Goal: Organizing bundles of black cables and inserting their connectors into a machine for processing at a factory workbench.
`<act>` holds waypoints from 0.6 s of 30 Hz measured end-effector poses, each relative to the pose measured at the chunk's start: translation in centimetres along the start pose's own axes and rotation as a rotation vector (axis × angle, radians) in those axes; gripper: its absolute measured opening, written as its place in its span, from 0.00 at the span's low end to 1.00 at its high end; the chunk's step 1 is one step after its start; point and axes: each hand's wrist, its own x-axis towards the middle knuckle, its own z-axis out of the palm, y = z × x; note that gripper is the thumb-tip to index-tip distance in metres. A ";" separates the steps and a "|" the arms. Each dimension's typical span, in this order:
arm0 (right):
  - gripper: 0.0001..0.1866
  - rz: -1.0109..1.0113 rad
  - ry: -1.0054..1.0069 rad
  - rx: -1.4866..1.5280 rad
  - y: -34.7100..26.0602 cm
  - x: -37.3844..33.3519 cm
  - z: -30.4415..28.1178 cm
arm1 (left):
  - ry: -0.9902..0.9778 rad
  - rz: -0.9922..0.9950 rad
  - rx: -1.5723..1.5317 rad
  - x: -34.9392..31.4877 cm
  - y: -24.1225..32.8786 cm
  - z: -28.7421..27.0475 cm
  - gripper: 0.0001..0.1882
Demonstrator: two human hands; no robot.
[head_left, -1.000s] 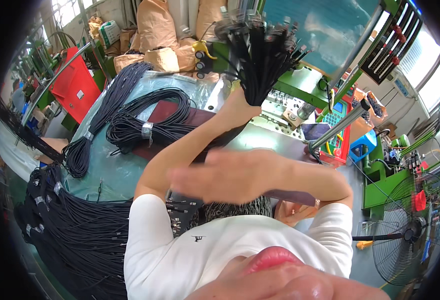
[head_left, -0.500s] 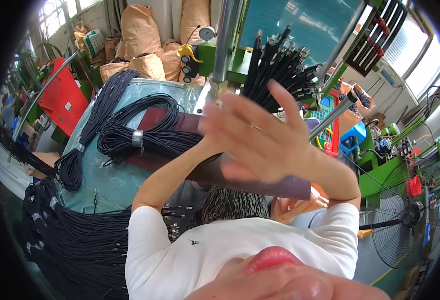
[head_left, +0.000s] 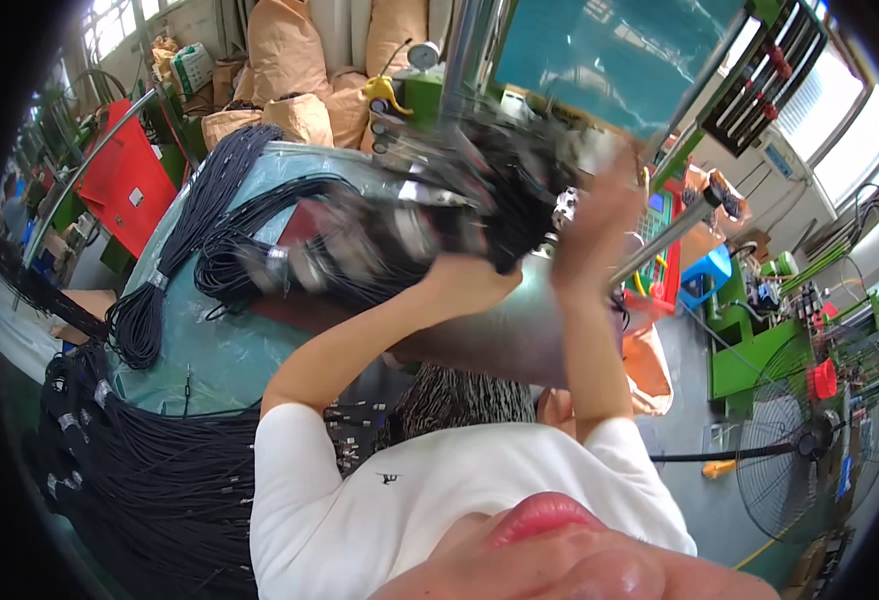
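A thick bundle of black cables with metal-tipped ends is in front of me, heavily smeared by motion. My left hand is closed around its near side. Just right of the bundle, my right hand is raised, its fingers pointing up and too blurred to read. Whether it touches the cables cannot be made out. Below both hands lies a dark reddish-brown board. To the left, a tied coil of black cable lies partly behind the blurred bundle.
Another tied cable bundle rests on the plastic-covered table, with a large heap of black cables at its near left. A metal post and a blue-green sheet stand ahead. Right are a red control panel and a fan.
The cable bundle that stood at the back has come nearer and tilted left, now in my left hand. My right hand has turned upright and moved right, uncrossing from the left.
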 end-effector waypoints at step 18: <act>0.20 -0.868 0.176 -0.753 -5.3 -5.9 -13.8 | -0.282 -0.096 -0.202 -0.6 -0.6 5.1 0.29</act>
